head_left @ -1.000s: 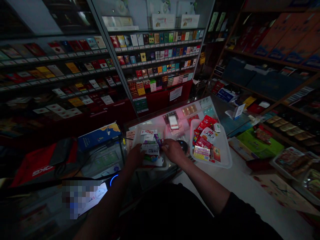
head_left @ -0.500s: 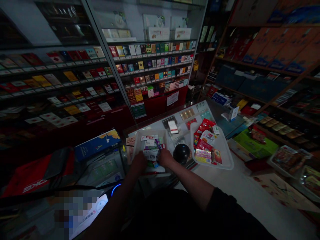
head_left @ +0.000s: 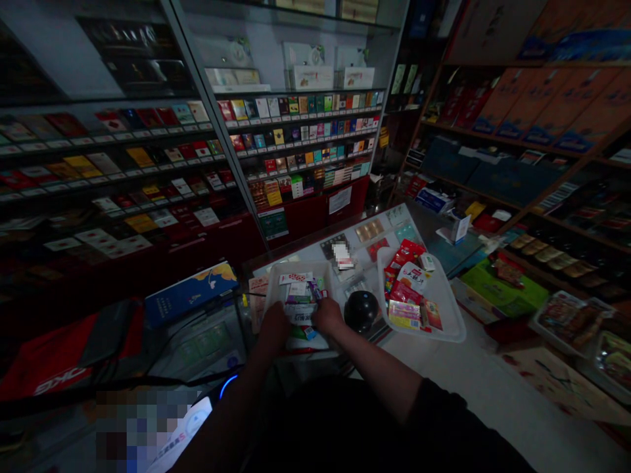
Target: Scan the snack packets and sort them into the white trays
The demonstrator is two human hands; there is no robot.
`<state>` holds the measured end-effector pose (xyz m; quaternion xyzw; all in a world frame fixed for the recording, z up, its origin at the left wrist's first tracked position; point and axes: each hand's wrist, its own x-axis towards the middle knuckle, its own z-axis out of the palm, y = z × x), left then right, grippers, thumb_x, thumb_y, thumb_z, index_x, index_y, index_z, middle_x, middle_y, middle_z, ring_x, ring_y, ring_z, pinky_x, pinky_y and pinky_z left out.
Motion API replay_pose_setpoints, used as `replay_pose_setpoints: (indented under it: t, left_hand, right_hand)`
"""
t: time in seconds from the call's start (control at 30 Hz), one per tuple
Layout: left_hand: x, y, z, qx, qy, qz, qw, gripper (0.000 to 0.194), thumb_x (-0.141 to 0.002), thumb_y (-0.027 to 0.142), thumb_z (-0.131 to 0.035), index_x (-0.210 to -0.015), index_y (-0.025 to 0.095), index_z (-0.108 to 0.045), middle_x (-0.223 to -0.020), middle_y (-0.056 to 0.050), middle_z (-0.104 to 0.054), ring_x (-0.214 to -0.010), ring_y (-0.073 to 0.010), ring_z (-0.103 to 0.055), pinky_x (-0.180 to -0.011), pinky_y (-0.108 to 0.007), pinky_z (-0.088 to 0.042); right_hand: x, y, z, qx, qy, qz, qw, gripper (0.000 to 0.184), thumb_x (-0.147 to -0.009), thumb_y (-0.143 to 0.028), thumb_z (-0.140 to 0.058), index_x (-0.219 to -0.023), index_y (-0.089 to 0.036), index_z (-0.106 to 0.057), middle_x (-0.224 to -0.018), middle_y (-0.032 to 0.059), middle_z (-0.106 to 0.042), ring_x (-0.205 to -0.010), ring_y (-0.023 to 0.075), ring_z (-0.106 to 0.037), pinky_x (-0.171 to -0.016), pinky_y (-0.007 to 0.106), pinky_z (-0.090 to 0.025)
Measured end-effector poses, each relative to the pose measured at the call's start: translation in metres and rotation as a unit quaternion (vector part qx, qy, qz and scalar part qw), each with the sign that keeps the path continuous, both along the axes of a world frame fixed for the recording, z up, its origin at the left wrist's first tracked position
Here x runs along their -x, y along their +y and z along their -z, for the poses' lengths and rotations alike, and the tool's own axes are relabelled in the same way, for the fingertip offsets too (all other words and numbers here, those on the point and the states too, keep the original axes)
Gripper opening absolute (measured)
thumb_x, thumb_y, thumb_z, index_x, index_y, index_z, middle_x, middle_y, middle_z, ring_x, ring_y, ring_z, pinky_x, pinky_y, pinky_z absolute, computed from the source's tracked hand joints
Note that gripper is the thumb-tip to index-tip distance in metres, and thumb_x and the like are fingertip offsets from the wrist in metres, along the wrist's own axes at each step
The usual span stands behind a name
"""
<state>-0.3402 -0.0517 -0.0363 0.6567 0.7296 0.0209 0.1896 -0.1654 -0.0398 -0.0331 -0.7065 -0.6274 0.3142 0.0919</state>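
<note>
My left hand (head_left: pixel 273 326) reaches into a white plastic tray (head_left: pixel 300 268), its fingers down among the packets at the near side. My right hand (head_left: pixel 328 315) rests beside it, at a white printed packet (head_left: pixel 300 314) and close to a small purple-wrapped item (head_left: pixel 313 289). Whether either hand grips anything is hidden by the dim light and the fingers. A second white tray (head_left: pixel 446 309) to the right holds red and yellow snack packets (head_left: pixel 407 282). A round black object (head_left: pixel 361 311) sits between the trays, just right of my right hand.
Both trays stand on a glass counter (head_left: pixel 379 230). Behind it rises a cabinet of cigarette packs (head_left: pixel 305 131). Left stand a blue box (head_left: pixel 190 293) and a red bag (head_left: pixel 83 351). Shelves of boxes (head_left: pixel 542 112) line the right, above a green box (head_left: pixel 503 289).
My hands have dropped lower and drawn closer together in the left tray. The white packet lies lower than before. The black round object now shows fully, and the view has tilted slightly.
</note>
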Motion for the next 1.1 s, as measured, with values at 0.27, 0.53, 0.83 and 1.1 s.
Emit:
replay_pose_setpoints:
  t: [0.27, 0.53, 0.83, 1.1]
  left_hand:
    - [0.012, 0.003, -0.004, -0.017, -0.070, -0.051, 0.996, 0.028, -0.085, 0.015, -0.060, -0.111, 0.013, -0.070, -0.114, -0.017, -0.075, -0.106, -0.0264, -0.070, -0.089, -0.033, -0.050]
    - [0.023, 0.002, -0.022, -0.016, -0.211, -0.093, 0.973, 0.025, -0.082, 0.034, -0.067, -0.097, 0.018, -0.079, -0.088, -0.005, -0.079, -0.084, -0.0220, -0.073, -0.071, -0.028, -0.049]
    - [0.007, 0.000, -0.042, -0.031, -0.326, -0.122, 0.937, 0.033, -0.076, 0.049, -0.068, -0.087, 0.019, -0.078, -0.076, -0.001, -0.075, -0.075, -0.0209, -0.068, -0.068, -0.029, -0.049]
    - [-0.025, 0.021, -0.064, -0.132, -0.318, 0.010, 0.939, 0.027, -0.080, 0.044, -0.060, -0.074, 0.022, -0.073, -0.114, -0.004, -0.074, -0.110, -0.0238, -0.065, -0.101, -0.033, -0.047]
  right_hand:
    - [-0.015, 0.002, -0.001, 0.021, 0.095, 0.047, 0.994, 0.013, -0.073, -0.006, -0.068, -0.078, -0.013, -0.078, -0.076, 0.0090, -0.077, -0.069, 0.0177, -0.071, -0.056, 0.020, -0.042]
    - [-0.037, 0.004, -0.016, -0.053, 0.153, 0.044, 0.986, 0.016, -0.082, -0.016, -0.066, -0.066, -0.017, -0.071, -0.069, 0.0018, -0.071, -0.067, 0.0125, -0.063, -0.060, 0.020, -0.039]
    - [-0.066, 0.007, -0.043, -0.101, 0.212, 0.069, 0.970, 0.016, -0.082, -0.022, -0.065, -0.068, -0.018, -0.072, -0.064, -0.0007, -0.067, -0.064, 0.0133, -0.061, -0.062, 0.022, -0.040]
    - [-0.117, 0.019, -0.065, -0.206, 0.214, -0.001, 0.955, 0.013, -0.081, -0.024, -0.068, -0.069, -0.020, -0.071, -0.086, 0.0001, -0.074, -0.085, 0.0166, -0.067, -0.085, 0.027, -0.047]
